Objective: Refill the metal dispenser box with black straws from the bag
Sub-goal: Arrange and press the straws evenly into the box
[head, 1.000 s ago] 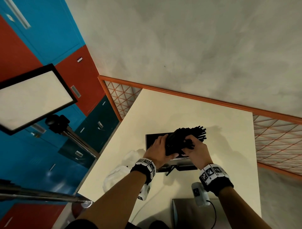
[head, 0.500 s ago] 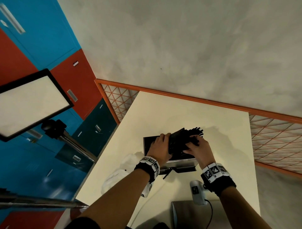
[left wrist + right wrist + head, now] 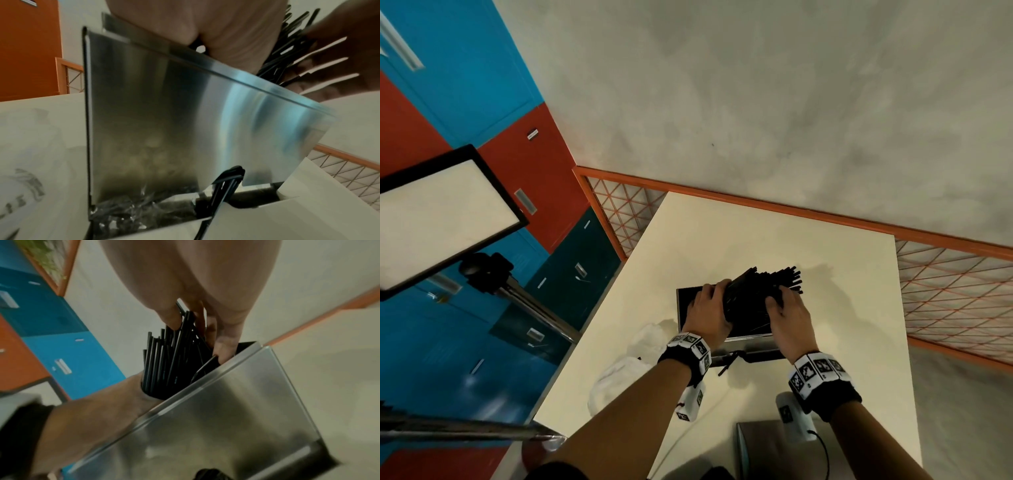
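The metal dispenser box stands open-topped on the cream table. A thick bundle of black straws leans into it, lower ends inside, upper ends fanned out toward the far right. My left hand grips the bundle's left side and my right hand grips its right side. In the right wrist view my fingers curl round the straws at the box rim. In the left wrist view the steel front fills the frame, with a few straws poking from its bottom slot.
A crumpled clear plastic bag lies on the table left of the box. A flat grey metal lid sits at the near edge. An orange mesh rail borders the table. A light panel on a tripod stands to the left.
Both hands have kept hold of the straw bundle and lowered it a little into the box. The box and bag have stayed put.
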Tool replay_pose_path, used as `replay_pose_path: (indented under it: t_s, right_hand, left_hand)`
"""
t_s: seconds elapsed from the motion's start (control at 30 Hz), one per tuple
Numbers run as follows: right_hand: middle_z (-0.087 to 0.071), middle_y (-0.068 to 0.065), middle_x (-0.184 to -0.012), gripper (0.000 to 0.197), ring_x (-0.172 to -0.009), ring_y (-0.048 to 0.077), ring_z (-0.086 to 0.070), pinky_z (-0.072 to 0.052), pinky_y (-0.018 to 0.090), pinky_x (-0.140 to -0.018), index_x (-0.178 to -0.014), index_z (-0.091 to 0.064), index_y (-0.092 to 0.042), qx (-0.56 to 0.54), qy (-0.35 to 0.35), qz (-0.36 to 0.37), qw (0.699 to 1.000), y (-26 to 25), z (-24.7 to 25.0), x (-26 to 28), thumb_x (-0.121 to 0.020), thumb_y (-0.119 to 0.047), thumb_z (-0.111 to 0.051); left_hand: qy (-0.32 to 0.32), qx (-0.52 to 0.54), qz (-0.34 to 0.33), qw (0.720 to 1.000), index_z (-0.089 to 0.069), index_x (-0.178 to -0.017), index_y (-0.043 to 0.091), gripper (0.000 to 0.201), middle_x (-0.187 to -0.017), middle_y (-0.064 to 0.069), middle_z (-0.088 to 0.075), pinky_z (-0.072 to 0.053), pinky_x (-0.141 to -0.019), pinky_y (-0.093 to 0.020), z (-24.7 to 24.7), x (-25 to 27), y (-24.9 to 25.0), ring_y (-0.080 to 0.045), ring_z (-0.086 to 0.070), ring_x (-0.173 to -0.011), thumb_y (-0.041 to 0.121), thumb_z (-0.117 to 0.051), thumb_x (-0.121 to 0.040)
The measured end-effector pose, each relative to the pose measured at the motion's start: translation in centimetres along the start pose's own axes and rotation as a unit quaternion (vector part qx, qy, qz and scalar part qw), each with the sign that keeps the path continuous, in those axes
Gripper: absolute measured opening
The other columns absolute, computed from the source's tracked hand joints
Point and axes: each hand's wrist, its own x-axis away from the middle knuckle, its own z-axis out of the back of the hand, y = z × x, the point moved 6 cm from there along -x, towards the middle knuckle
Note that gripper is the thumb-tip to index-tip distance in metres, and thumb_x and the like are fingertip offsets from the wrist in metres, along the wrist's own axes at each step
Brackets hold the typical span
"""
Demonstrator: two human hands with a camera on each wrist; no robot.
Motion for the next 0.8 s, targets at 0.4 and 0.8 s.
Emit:
replay_pose_path:
  t_s: [0.4, 0.8]
  right_hand:
    - [-0.070, -0.004, -0.082, 0.019, -0.074, 0.013, -0.062, -0.044, 0.023, -0.070, -0.081, -0.071, -0.014, 0.144, -0.183, 0.187, 0.954, -2.7, 0.3, 0.5, -0.086, -0.008, -0.054]
    - [-0.062, 0.002, -0.119, 0.038, -0.115, 0.025, -0.056, -0.045, 0.044, -0.090, -0.116, -0.057, -0.026, 0.442, -0.250, 0.257, 0.822, -0.6, -6.4, -0.2, -0.102, -0.039, -0.024]
  left_hand:
    - [0.034, 0.055, 0.016, 0.998, -0.036, -0.140, 0.027, 0.077, -0.125, -0.002, -0.050, -0.054, -0.091, -0.044, 0.3, 0.3, -1.0, -0.025, -0.054, -0.110, 0.040, -0.075, -0.075]
    - [0.021, 0.070, 0.027, 0.997, -0.033, -0.143, 0.026, 0.072, -0.127, -0.004, -0.050, -0.052, -0.094, -0.046, 0.4, 0.3, -1.0, -0.027, -0.051, -0.115, 0.038, -0.069, -0.082]
